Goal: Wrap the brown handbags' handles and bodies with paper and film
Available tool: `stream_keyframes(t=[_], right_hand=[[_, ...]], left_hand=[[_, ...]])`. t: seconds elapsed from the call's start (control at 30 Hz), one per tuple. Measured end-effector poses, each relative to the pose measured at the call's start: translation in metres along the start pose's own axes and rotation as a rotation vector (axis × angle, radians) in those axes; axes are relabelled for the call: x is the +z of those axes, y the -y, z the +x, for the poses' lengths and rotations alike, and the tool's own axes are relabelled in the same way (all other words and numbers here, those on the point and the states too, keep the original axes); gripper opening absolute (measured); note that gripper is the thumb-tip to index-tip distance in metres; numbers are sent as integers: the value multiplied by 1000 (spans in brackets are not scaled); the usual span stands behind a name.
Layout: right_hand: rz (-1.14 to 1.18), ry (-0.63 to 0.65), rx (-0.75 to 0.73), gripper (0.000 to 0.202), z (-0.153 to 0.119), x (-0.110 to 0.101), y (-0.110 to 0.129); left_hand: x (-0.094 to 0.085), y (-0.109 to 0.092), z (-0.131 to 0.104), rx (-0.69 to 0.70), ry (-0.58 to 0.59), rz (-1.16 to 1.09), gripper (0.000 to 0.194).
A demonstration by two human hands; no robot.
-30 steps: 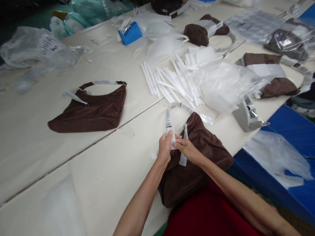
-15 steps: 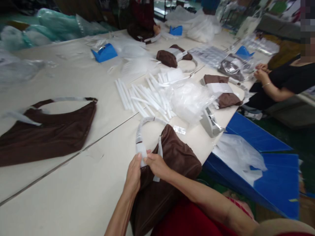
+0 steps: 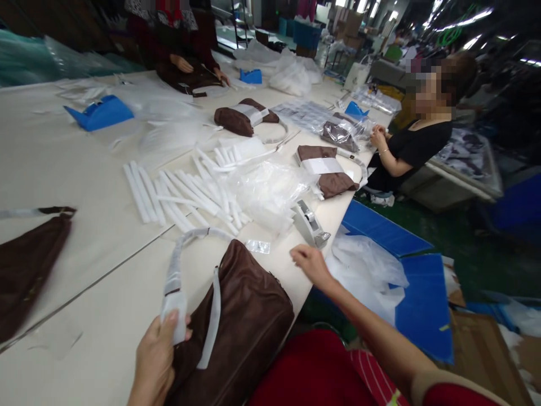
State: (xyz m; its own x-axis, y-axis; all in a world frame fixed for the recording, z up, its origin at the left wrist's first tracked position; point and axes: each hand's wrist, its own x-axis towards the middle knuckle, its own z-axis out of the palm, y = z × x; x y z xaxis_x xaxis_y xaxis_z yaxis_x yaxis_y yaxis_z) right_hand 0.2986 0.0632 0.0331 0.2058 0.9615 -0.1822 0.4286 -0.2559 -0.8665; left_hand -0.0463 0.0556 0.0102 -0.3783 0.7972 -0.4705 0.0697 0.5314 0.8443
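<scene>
A dark brown handbag (image 3: 240,316) lies at the table's near edge. Its handle (image 3: 173,270) is covered in clear and white wrapping, and a white strip (image 3: 211,321) runs down from its zipper. My left hand (image 3: 158,349) is closed around the white foam wrap (image 3: 179,304) at the handle's lower end, thumb on top. Off the bag, my right hand (image 3: 310,264) is raised with curled fingers; nothing shows in them. Just beyond it stands a grey tape dispenser (image 3: 310,223). A small clear packet (image 3: 258,246) lies between the bag and the dispenser.
White foam tubes (image 3: 181,194) and a crumpled clear plastic bag (image 3: 270,189) lie ahead. Another brown handbag (image 3: 34,270) rests at left, a banded one (image 3: 327,172) at right. Co-workers (image 3: 406,141) are across the table. A blue box (image 3: 422,299) stands off the right edge.
My right hand has let go of the handle wrap and moved right towards the tape dispenser. My left hand keeps its hold. The view has turned to the right.
</scene>
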Motion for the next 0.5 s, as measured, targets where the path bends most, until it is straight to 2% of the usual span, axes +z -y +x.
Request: stream_keyframes(t=[0.07, 0.13, 0.17, 0.27, 0.5], right_hand=[[-32, -205, 101, 26, 22, -51, -26], [-89, -287, 170, 23, 43, -86, -46], [-104, -289, 193, 22, 52, -96, -52], [-75, -215, 246, 17, 72, -106, -65], [82, -72, 303, 19, 86, -97, -72]], left_hand=[[4, -1, -3, 32, 26, 40, 50], [8, -2, -6, 45, 25, 78, 52], [9, -3, -7, 46, 19, 95, 54], [10, -2, -8, 58, 17, 147, 56], [10, -3, -9, 46, -5, 187, 57]])
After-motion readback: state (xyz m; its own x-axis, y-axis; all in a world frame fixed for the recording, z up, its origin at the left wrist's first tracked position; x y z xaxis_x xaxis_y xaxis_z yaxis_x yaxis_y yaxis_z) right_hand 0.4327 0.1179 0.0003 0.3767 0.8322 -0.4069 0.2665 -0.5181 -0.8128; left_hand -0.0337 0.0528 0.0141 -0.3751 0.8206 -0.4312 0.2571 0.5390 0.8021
